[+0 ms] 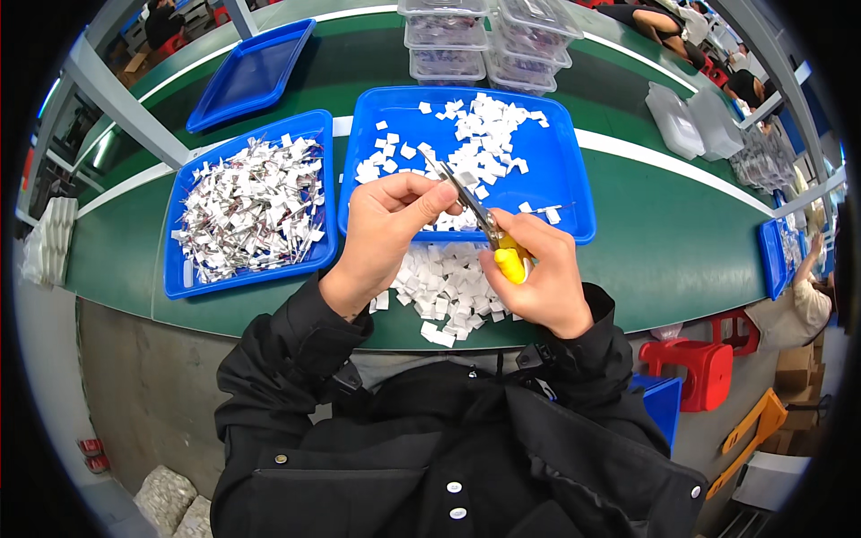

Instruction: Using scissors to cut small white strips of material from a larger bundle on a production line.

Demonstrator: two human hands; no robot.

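My right hand (543,273) is closed round the yellow handles of a pair of scissors (509,265). The metal blades slant up and left, past the fingertips of my left hand (390,224). My left thumb and forefinger are pinched together beside the blades; what they hold is too small and covered to name. Beyond my hands lies a blue tray (574,170) with loose white square pieces (489,125) in it. One thin piece with a white tab (552,212) rests near the tray's right side. Below my hands, a heap of white squares (448,287) lies on the green table.
At left, a blue tray (334,193) is heaped with thin white-tabbed pieces (251,206). Behind stand an empty blue tray (256,72) and stacked clear plastic boxes (446,36). More clear containers (691,121) sit at right. A red stool (704,368) stands below the table (664,206).
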